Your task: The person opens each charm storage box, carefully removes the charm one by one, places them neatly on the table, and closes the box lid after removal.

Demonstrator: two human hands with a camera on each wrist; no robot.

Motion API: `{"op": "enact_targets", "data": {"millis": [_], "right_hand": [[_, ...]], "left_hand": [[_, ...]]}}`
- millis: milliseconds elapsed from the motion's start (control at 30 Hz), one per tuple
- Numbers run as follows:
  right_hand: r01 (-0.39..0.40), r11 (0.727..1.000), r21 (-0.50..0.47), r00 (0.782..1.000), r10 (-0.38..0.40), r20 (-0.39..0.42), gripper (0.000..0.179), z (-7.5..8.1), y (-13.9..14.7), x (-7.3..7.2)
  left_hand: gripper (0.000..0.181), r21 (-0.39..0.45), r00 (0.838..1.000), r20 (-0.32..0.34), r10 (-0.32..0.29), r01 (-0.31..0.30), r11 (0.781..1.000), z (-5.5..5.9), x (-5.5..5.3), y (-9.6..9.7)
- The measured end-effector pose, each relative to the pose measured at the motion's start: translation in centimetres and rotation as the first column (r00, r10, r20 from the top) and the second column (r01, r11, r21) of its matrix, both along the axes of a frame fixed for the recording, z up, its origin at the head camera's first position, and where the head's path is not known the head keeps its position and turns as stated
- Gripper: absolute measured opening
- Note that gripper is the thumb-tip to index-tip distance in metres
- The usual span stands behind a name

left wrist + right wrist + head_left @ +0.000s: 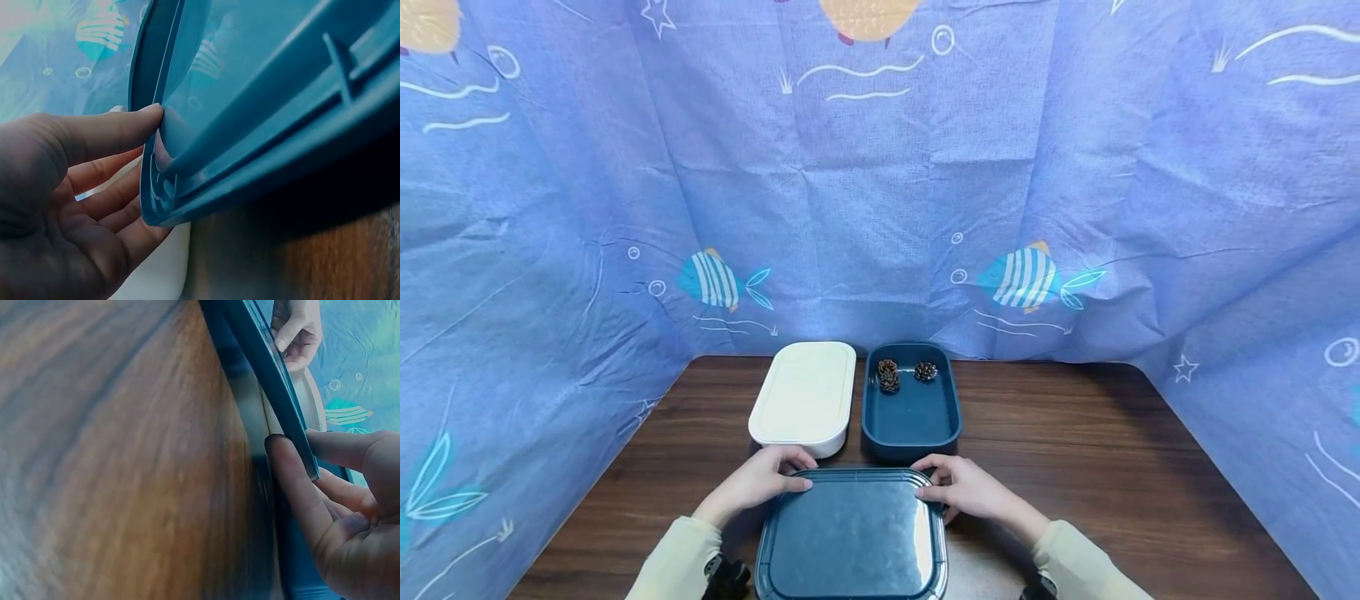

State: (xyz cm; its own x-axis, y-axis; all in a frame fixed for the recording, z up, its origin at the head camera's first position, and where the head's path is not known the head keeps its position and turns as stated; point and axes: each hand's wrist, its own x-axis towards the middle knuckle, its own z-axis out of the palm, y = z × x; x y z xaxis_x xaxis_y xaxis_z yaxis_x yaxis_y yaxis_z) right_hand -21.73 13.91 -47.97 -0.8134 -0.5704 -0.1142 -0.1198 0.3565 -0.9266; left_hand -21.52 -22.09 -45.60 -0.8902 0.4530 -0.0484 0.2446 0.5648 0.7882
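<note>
Dk blue lid [850, 533], w/ its long axis apparently L–R across the person's front in the head view (hard to be sure w/ foreshortening), far edge facing the boxes. Rounded corners, glossy flat top, grooved rim; bright glare nr R side. It's over the counter [1150, 483], in front of white box [805, 400] & open blue box [913, 417] w/ 3 pine cones [925, 371]. L hand [760, 483] & R hand [966, 492]: fingers [119, 192] clamped on its far corners, 1 each, thumbs on top.
</note>
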Motion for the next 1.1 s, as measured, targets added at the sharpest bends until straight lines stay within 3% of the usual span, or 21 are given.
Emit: {"op": "enact_targets", "data": {"millis": [633, 933, 1100], "right_hand": [[0.017, 0.999, 0.046, 0.999, -0.02, 0.051, 0.036, -0.4, 0.7, 0.1], [0.047, 0.996, 0.081, 0.997, -0.051, 0.051, 0.032, 0.0, 0.8, 0.1], [0.049, 0.995, 0.092, 0.997, -0.055, 0.061, 0.031, 0.1, 0.8, 0.2]], "left_hand": [[0.017, -0.058, 1.0, 0.003, 0.028, -0.027, 0.998, -1.1, -0.5, 0.8], [0.016, -0.1, 0.996, -0.084, 0.003, -0.011, 0.995, -0.8, -0.2, 1.6], [0.016, -0.115, 0.996, -0.094, -0.005, -0.006, 0.993, -0.8, -0.2, 1.7]]}}
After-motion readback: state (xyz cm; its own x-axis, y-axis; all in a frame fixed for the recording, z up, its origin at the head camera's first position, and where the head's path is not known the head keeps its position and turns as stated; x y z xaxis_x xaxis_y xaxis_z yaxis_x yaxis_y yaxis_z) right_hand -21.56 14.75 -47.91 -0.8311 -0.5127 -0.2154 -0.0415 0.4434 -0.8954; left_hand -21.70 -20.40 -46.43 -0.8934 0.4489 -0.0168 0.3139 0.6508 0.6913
